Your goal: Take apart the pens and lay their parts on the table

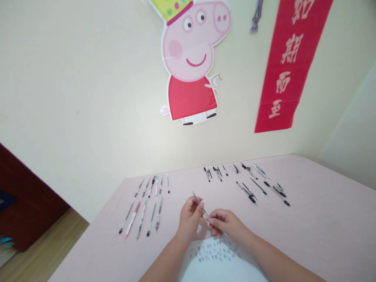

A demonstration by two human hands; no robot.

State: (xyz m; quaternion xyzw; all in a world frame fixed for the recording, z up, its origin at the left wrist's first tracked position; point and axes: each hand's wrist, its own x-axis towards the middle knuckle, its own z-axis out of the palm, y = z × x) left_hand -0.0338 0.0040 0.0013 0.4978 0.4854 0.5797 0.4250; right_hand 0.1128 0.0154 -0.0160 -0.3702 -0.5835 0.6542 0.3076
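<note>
My left hand (190, 214) is closed around a slim pen (196, 196), thumb and fingers pinching its middle. The pen tilts, with its upper end pointing up and to the left. At its lower end, the fingertips of my right hand (225, 222) are pinched together on the barrel; whether they also hold a small part is too fine to make out. Just below both hands lies a white sheet of paper (217, 268) with several rows of handwritten marks, partly hidden by my forearms.
On the pink tabletop (96, 250), whole pens (141, 219) lie in two rows at left. Several groups of pen parts (246, 192) and caps lie at the back right. Behind stands a wall with a cartoon pig cutout (192, 96) and a red banner (282, 70).
</note>
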